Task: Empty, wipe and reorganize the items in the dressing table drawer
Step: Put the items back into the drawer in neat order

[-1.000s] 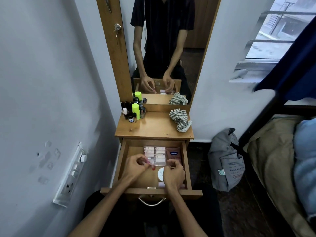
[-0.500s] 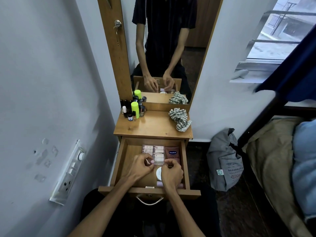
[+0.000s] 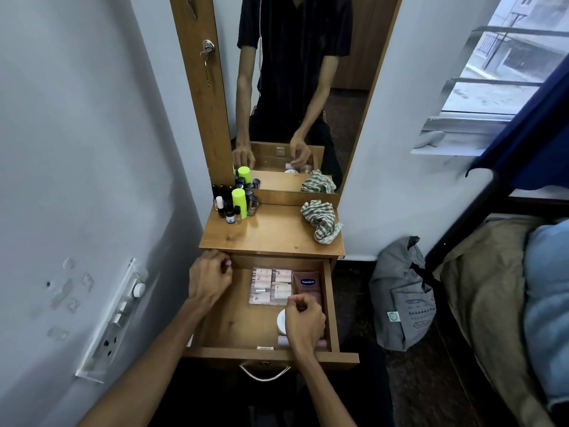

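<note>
Since the earlier frame, the left hand [image 3: 209, 280] has left the middle of the drawer [image 3: 237, 325], where it was working close to the right hand over a small item, and now sits at the drawer's 10 o'clock corner, just under the front edge of the table [image 3: 271, 232]. Its fingers are curled; whether they pinch something small cannot be told. The right hand [image 3: 304, 322] has stayed near the 4 o'clock part of the drawer, fingers curled with fingertips drawn together over the items there, but what they hold, if anything, is hidden.

The task looks late, judged by how things lie. The drawer is pulled fully open, its left half bare wood, and its contents are already packed neatly along the right: a clear tray of pale tubes [image 3: 271, 285] at 12 o'clock, a pink lotion tube [image 3: 308, 283] beside it at 1 o'clock, a white round jar [image 3: 281, 320] and a pink item partly under the right hand. On the table, a checked cloth [image 3: 320, 221] lies crumpled at 2 o'clock, so wiping seems done. A cluster of small bottles [image 3: 235, 203], one with a bright green cap, stands at 10 o'clock and probably remains to be put back.
</note>
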`<action>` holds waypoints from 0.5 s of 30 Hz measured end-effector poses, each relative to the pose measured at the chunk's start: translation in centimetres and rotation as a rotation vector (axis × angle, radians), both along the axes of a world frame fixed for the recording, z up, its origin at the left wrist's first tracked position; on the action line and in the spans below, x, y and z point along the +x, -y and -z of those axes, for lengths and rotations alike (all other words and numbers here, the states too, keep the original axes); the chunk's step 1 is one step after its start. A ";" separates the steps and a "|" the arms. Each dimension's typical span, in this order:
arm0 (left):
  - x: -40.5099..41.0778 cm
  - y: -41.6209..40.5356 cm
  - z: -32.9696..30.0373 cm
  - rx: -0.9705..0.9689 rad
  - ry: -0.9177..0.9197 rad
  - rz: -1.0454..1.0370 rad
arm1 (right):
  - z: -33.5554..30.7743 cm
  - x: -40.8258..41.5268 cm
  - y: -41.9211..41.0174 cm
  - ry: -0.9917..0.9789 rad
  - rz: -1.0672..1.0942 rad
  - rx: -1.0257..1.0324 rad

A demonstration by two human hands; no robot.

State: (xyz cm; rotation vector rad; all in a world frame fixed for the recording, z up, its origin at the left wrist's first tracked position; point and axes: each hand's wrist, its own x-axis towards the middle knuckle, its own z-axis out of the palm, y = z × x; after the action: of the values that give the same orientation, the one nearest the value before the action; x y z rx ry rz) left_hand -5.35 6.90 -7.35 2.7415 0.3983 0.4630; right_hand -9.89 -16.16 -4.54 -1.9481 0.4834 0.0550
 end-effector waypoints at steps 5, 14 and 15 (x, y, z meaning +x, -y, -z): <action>0.4 0.3 1.9 0.020 0.017 -0.083 | 0.3 0.1 0.0 0.033 -0.046 -0.050; 0.9 -0.2 3.4 -0.023 0.073 -0.109 | -1.2 4.3 -3.1 0.413 -0.252 -0.100; 0.9 -0.1 3.4 -0.032 0.081 -0.109 | -2.0 5.5 -3.9 0.456 -0.271 -0.111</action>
State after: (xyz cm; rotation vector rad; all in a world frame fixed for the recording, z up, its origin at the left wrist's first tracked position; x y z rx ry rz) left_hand -4.45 7.04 -10.74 2.6694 0.5318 0.5877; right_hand -4.38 -12.21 -2.55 -2.0429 -0.0808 -0.2430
